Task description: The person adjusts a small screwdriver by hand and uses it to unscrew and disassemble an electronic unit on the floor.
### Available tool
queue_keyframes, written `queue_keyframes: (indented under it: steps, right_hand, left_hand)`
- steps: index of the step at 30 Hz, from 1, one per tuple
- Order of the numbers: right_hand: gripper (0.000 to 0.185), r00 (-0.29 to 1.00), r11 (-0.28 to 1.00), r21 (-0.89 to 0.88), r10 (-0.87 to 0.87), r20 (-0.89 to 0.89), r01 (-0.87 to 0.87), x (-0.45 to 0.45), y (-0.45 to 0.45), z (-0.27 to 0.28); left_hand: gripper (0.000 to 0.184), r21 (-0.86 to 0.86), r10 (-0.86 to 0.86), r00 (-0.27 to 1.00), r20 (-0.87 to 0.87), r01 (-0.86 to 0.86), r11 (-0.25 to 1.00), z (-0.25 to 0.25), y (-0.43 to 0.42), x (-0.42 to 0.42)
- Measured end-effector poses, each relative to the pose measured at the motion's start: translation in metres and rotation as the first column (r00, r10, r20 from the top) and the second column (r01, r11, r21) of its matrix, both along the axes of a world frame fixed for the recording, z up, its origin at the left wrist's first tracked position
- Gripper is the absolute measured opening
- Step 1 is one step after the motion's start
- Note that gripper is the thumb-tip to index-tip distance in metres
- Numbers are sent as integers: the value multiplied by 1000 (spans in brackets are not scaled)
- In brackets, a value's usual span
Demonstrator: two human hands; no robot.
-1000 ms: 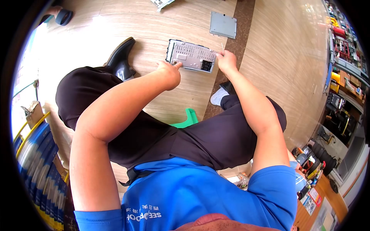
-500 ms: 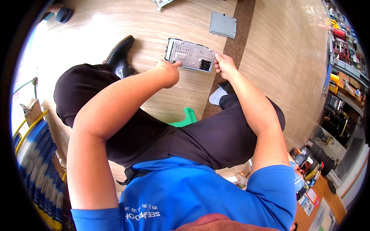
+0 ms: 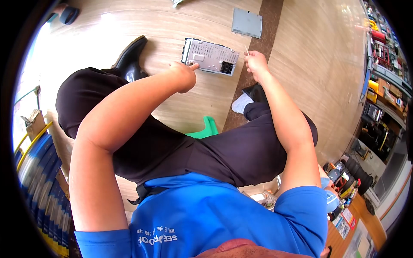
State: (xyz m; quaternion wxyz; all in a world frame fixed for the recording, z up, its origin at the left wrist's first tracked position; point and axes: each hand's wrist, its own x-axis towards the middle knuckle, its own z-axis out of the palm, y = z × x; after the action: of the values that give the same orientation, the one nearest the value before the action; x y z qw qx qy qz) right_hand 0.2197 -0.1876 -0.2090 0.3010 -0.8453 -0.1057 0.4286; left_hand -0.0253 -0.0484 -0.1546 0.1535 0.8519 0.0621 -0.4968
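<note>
A flat metal-cased car stereo (image 3: pixel 211 56), slotted on top with a black connector block at its right corner, is at the floor between my feet. My left hand (image 3: pixel 184 76) is closed at its near left edge, one digit lying on the casing and the other fingers hidden. Just right of the stereo, apart from it, my right hand (image 3: pixel 257 64) is closed around a thin pale rod (image 3: pixel 246 50) that points up and away; its exact kind is too small to make out.
A grey metal cover plate (image 3: pixel 247 23) lies on the floor beyond. A green plastic piece (image 3: pixel 206 128) shows below my legs. Blue ribbed items (image 3: pixel 41 185) stand at left. Loaded shelves (image 3: pixel 387 56) line the right side; another person's arm (image 3: pixel 325 182) shows at lower right.
My right hand has moved away from the stereo's right edge, up and to the right, with the thin rod. My left hand stays at the stereo's near edge. The whole view has shifted slightly.
</note>
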Motion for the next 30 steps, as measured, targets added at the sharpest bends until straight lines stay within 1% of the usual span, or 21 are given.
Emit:
queue_keyframes:
  steps: [1, 2, 3, 4, 5, 6, 8, 10, 12, 13, 15, 18, 19, 21, 22, 24, 25, 26, 27, 28, 30]
  right_hand:
    - [32, 956, 979, -53, 203, 212, -196, 3, 1, 5]
    - [32, 957, 980, -55, 201, 211, -193, 4, 0, 10]
    - [33, 762, 894, -116, 432, 483, -433, 7, -2, 16]
    - [34, 440, 751, -245, 582, 683, -613, 5, 2, 33]
    - [37, 549, 754, -264, 630, 549, -601, -6, 13, 70]
    - [37, 550, 755, -268, 631, 548, -599, -9, 17, 92]
    - [38, 466, 676, -262, 689, 555, -689, -12, 17, 125]
    - [31, 567, 734, -38, 555, 609, -678, -15, 7, 163]
    - [27, 683, 870, -108, 450, 575, -481, -28, -2, 210]
    - [27, 679, 866, -109, 455, 576, -487, -30, -10, 221]
    - [23, 803, 938, 113, 215, 556, -329, -31, -24, 234]
    - [19, 714, 896, 76, 294, 636, -437, -23, -25, 217]
    - [19, 717, 899, 81, 287, 635, -431, -21, -23, 209]
    - [22, 589, 805, -81, 495, 639, -588, -21, -14, 187]
    - [22, 591, 807, -80, 492, 639, -585, -19, -13, 173]
    - [22, 424, 673, -116, 580, 695, -730, -19, -9, 144]
    - [22, 425, 672, -113, 580, 695, -732, -24, -6, 138]
    - [21, 462, 703, -189, 621, 633, -686, -30, -3, 132]
    - [22, 501, 724, -267, 651, 569, -636, -32, -1, 128]
    - [22, 507, 726, -263, 649, 567, -635, -33, -2, 123]
    - [21, 494, 710, -360, 690, 529, -606, -31, -4, 114]
  left_hand:
    - [49, 15, -28, 999, 25, 28, 1000, 0, 1, -2]
    - [47, 31, -56, 997, 51, 55, 998, 0, 1, -2]
    - [47, 28, -60, 997, 51, 58, 998, 0, 1, -1]
    - [49, 7, -32, 999, 16, 32, 999, 3, 1, 1]
    - [53, -12, -5, 1000, -19, 5, 1000, 5, 1, 2]
    - [53, -15, -8, 1000, -16, 7, 1000, 4, 0, 2]
    - [46, 16, -74, 997, 31, 73, 997, 3, 0, 0]
    - [46, 14, -79, 996, 36, 79, 997, 1, 0, 1]
    - [45, 14, -72, 997, 40, 71, 997, 1, 0, 0]
    - [46, 20, -70, 997, 41, 69, 997, 2, 0, 0]
    - [46, 21, -71, 997, 37, 70, 997, 1, -2, -3]
    - [45, 52, -89, 995, 48, 87, 995, -3, -3, -8]
    - [45, 58, -75, 994, 76, 70, 996, -6, -3, -11]
    - [44, 65, -68, 992, 106, 61, 996, -7, -2, -14]
    - [45, 56, -74, 993, 94, 69, 996, -5, -2, -15]
    - [46, 52, -75, 994, 84, 70, 996, -1, -1, -16]
    - [46, 36, -35, 996, 84, 32, 999, -2, -2, -17]
    - [50, 20, 3, 997, 81, -4, 1000, -2, -3, -19]
    - [50, 21, 2, 997, 76, -3, 1000, -2, -2, -21]
    - [49, 48, -35, 995, 90, 31, 998, -3, -2, -23]
    - [51, 77, -78, 992, 102, 70, 995, -4, -1, -27]
